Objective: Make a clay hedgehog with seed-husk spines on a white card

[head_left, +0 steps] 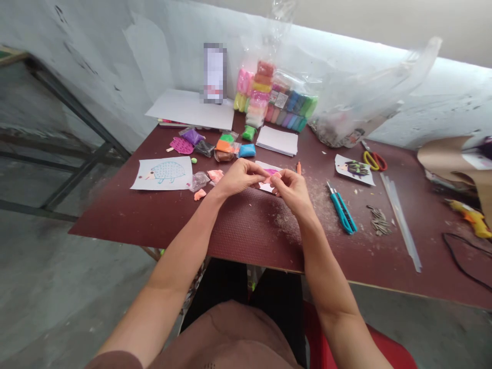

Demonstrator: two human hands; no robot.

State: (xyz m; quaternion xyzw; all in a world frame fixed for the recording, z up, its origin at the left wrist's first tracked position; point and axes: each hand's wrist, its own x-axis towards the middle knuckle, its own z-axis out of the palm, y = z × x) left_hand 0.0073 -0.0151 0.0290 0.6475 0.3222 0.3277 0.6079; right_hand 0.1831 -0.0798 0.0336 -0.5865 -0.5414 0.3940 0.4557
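Note:
Both hands meet above the middle of the table. Between the fingertips is a small piece of salmon-pink modelling clay (275, 177). My right hand (292, 190) pinches it from the right. My left hand (243, 178) is closed with its fingertips against it from the left. Below them lies a white card (267, 187) with a purple shape, partly hidden by the fingers. Left of my left hand are a larger lump of salmon clay (216, 176), a small torn bit of the same clay (200, 195) and a crumpled clear wrapper (199, 181).
Hedgehog cards lie left (161, 173) and right (354, 169). Clay packets (226, 146), a paper stack (277, 140) and bagged clay (284, 105) stand behind. Rightward are a teal cutter (343, 210), scissors (374, 160), glue sticks (402, 223), seed-like bits (380, 220) and a yellow glue gun (472, 215).

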